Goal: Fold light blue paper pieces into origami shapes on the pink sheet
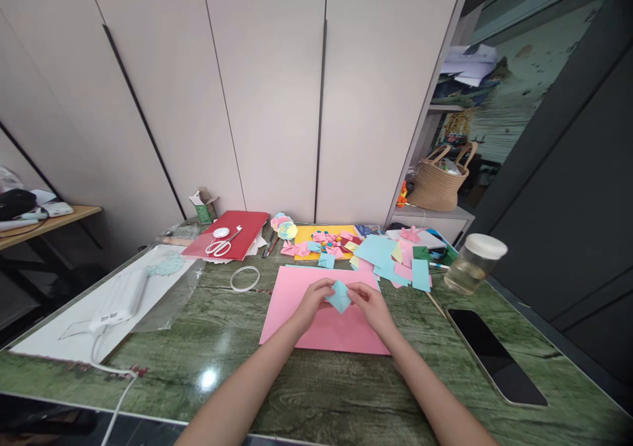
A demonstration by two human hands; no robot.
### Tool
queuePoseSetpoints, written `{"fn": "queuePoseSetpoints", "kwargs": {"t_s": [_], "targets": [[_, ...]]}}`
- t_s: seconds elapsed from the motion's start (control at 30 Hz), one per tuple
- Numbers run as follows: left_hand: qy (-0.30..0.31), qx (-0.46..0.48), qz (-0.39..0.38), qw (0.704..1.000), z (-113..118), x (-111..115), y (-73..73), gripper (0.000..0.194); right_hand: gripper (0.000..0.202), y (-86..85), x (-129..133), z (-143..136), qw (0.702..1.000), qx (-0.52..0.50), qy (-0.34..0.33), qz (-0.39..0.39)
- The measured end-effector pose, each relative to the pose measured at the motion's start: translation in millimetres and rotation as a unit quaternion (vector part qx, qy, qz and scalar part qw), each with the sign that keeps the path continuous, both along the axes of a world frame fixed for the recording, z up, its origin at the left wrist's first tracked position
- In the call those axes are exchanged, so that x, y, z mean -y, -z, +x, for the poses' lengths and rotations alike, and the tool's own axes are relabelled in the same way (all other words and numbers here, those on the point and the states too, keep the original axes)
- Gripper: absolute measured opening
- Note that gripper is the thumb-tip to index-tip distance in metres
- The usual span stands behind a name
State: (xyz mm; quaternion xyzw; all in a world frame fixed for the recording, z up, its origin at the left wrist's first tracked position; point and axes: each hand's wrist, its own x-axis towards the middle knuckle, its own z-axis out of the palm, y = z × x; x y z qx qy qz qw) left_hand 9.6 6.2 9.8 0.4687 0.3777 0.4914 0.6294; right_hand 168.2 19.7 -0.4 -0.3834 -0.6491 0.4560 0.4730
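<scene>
A small light-blue folded paper (339,297), diamond-shaped from here, is held between both hands over a pink sheet (284,314). My left hand (316,299) pinches its left corner with the fingertips. On the opposite corner, my right hand (369,301) grips it the same way. The pink sheet lies flat on the green table, with a blue edge showing at its back. Just behind it sits another small blue folded paper (326,260). The undersides of the fingers are hidden.
Loose coloured paper pieces (378,251) lie behind the right hand, near a lidded jar (475,264) and a phone (496,355). Scissors (222,243) rest on a red folder (242,225). A tape ring (244,278) and a white power strip (120,297) are leftward.
</scene>
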Motion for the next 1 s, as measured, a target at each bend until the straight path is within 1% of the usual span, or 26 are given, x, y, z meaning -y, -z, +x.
{"fn": "queuePoseSetpoints", "kwargs": {"t_s": [0.07,0.13,0.23,0.33,0.4,0.47,0.53,0.63,0.7,0.83,0.93,1.0], "targets": [[0.025,0.032,-0.04,0.998,-1.9,-0.4,-1.0,0.029,0.026,0.0,-1.0,1.3,1.0,-0.008,0.006,-0.004],[0.031,0.038,-0.059,0.997,-3.1,-0.7,-1.8,0.03,0.027,-0.6,-1.4,2.2,1.0,-0.008,0.008,-0.004],[0.025,0.032,-0.044,0.998,-2.5,0.5,-2.4,0.027,0.026,-0.7,-1.5,2.4,1.0,-0.005,0.003,-0.001],[0.024,0.018,-0.019,0.999,-0.3,2.2,-1.1,0.029,0.022,-0.2,-0.2,1.0,1.0,0.011,-0.005,-0.003],[0.008,0.001,-0.008,1.0,0.7,2.0,1.5,0.03,0.022,-1.2,2.7,-0.8,1.0,0.03,0.0,0.0],[-0.015,-0.01,-0.001,1.0,0.9,0.7,4.8,0.029,0.026,-4.2,7.4,-2.9,0.998,0.053,0.024,0.027],[-0.03,-0.011,-0.001,0.999,0.3,-0.8,7.2,0.028,0.031,-8.6,12.6,-4.4,0.992,0.083,0.043,0.08],[-0.04,-0.002,-0.008,0.999,-0.9,-1.9,7.2,0.029,0.022,-14.2,17.9,-4.7,0.978,0.133,0.031,0.156],[-0.045,0.007,-0.021,0.999,-1.4,-2.1,5.4,0.029,0.015,-15.9,18.8,-4.1,0.971,0.156,0.031,0.177],[-0.055,0.03,-0.039,0.997,-1.8,-2.5,2.5,0.025,0.01,-16.5,17.2,-3.4,0.971,0.162,0.046,0.17],[-0.049,0.02,-0.043,0.998,-1.5,-2.7,2.8,0.026,0.005,-15.9,15.8,-3.6,0.975,0.15,0.052,0.158],[-0.041,0.01,-0.046,0.998,-1.0,-2.6,3.6,0.026,0.008,-14.6,14.9,-3.9,0.979,0.137,0.054,0.139]]}}
